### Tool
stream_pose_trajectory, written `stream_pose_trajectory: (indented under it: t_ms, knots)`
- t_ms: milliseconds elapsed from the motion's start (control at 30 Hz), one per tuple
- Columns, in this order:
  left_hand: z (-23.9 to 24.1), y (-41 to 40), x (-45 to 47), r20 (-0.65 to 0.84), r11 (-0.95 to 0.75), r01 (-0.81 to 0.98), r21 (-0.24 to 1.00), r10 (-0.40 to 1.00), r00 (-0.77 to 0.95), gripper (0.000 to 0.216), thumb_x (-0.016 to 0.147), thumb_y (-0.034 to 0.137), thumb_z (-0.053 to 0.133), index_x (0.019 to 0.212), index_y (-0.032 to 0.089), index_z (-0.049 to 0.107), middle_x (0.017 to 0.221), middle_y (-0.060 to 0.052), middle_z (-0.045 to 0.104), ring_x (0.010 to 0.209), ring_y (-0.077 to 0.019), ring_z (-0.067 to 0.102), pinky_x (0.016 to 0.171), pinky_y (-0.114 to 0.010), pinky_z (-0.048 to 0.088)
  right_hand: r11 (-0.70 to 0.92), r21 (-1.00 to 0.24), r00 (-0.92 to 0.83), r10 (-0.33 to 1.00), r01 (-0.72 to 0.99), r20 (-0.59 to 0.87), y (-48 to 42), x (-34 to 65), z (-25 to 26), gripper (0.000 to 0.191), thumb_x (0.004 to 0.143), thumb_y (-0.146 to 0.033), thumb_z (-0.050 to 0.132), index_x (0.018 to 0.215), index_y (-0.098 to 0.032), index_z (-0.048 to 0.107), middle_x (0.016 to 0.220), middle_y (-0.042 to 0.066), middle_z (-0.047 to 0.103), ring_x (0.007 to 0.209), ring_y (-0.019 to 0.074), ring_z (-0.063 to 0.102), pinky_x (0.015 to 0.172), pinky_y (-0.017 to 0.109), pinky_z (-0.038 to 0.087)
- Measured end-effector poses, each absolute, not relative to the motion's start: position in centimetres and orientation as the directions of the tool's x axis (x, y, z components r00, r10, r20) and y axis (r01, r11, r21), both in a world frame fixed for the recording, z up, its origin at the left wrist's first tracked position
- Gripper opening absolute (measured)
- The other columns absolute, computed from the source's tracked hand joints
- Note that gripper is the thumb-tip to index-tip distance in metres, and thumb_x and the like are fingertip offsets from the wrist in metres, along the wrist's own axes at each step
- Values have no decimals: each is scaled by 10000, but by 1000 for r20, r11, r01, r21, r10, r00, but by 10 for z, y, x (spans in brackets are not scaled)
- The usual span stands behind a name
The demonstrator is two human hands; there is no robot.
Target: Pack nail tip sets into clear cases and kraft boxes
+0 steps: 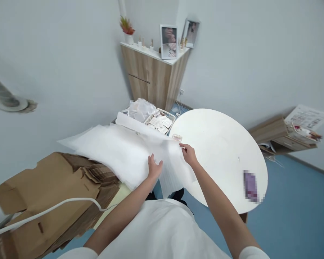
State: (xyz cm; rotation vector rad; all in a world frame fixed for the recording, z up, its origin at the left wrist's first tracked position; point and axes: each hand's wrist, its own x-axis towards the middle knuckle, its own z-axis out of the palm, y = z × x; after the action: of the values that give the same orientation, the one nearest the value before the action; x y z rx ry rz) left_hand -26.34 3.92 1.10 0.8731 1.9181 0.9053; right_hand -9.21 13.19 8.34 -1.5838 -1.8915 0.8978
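A stack of thin white packing sheets (105,147), probably foam, spreads across the left and middle of the head view. My left hand (154,167) lies on the sheets with its fingers and thumb apart. Over by the round table, my right hand (188,153) is closed, pinching the edge of a white packing sheet (169,169) that bends across onto the tabletop. Just beyond those fingers a small clear packet with something pinkish (177,137) rests at the table's edge.
A white round table (218,144) stands at right, bearing a blurred purple item (250,185). Flattened cardboard boxes (62,187) are piled at left, crossed by a white cable (70,200). Behind the sheets sits a white basket of small packets (162,122), before a wooden cabinet (151,75).
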Motion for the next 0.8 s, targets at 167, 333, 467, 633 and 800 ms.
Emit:
stream_pose_trajectory:
  t_ms: [167, 333, 467, 633, 800]
  knots:
    - [19, 59, -202, -385, 419, 153, 895, 899, -210, 606, 750, 252, 526, 1301, 191, 282, 1341, -124, 348, 930, -185, 574, 762, -280, 471, -167, -879, 141, 983, 447, -115, 111, 6, 65, 384, 752, -268, 388, 1089, -190, 554, 1088, 63, 590, 643, 120, 521, 639, 291, 470]
    - [25, 80, -129, -332, 329, 350, 877, 942, -53, 556, 740, 213, 528, 1271, 186, 366, 1302, -93, 415, 961, -181, 544, 817, -285, 442, -316, -884, 316, 926, 346, -207, 79, 92, 41, 420, 736, -299, 410, 1123, -189, 530, 1076, 65, 588, 632, 116, 508, 622, 287, 463]
    - [21, 93, -80, -309, 252, 482, 839, 950, 42, 553, 725, 173, 518, 1263, 196, 388, 1209, -66, 506, 945, -170, 540, 885, -309, 407, -385, -843, 371, 896, 375, -244, 56, 143, 21, 436, 737, -290, 408, 1150, -189, 505, 1098, 63, 568, 669, 126, 515, 688, 307, 464]
    - [5, 101, -50, -288, 154, 624, 766, 950, 120, 562, 708, 146, 497, 1260, 168, 391, 1258, -76, 455, 1087, -208, 469, 944, -333, 369, -406, -733, 306, 911, 546, -277, 42, 178, -1, 439, 747, -246, 400, 1173, -173, 476, 1040, 72, 549, 787, 161, 524, 797, 332, 438]
    - [-7, 104, -50, -280, 95, 731, 676, 950, 136, 560, 720, 140, 480, 1268, 178, 371, 1281, -76, 424, 1155, -223, 410, 974, -356, 342, -292, -530, 215, 955, 796, -203, 46, 186, -7, 419, 749, -207, 436, 1166, -205, 481, 1180, 106, 432, 1069, 248, 408, 861, 385, 382]
